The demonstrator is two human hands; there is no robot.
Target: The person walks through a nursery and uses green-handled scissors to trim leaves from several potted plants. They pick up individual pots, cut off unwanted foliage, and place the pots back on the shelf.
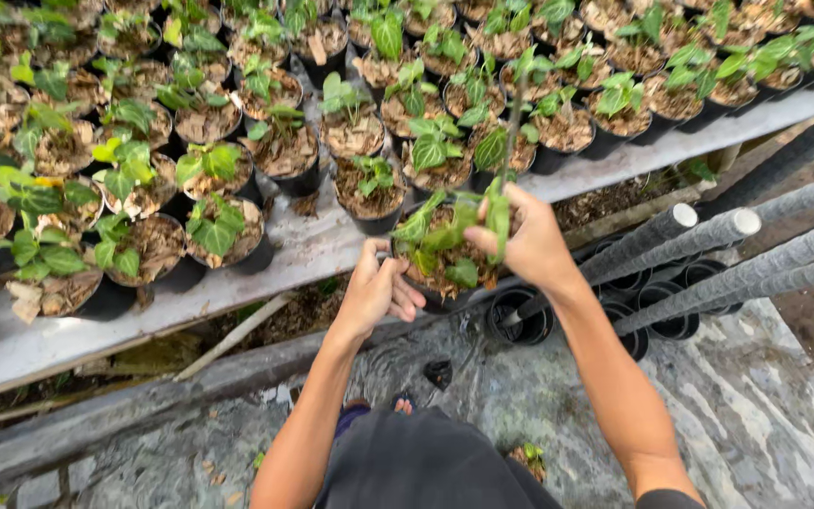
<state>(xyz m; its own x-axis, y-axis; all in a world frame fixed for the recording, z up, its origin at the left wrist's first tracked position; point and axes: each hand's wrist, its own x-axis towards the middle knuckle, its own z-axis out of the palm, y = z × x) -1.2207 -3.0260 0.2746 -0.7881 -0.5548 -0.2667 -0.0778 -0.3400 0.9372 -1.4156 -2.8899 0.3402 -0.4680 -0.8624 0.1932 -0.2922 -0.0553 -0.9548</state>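
My right hand (528,243) grips the stem of a small green-leaved plant (449,234) that stands in a black pot (437,300) filled with brown bark chips. A thin stake (514,118) rises from the plant above my fingers. My left hand (376,290) is closed on the pot's near left rim, holding it just in front of the bench edge. Both forearms reach up from the bottom of the view.
A long pale bench (303,250) carries several rows of black pots with young leafy plants (214,226). Grey moss-wrapped poles (708,236) stand in empty black pots (520,320) at the right. Plastic sheeting (558,396) covers the ground below.
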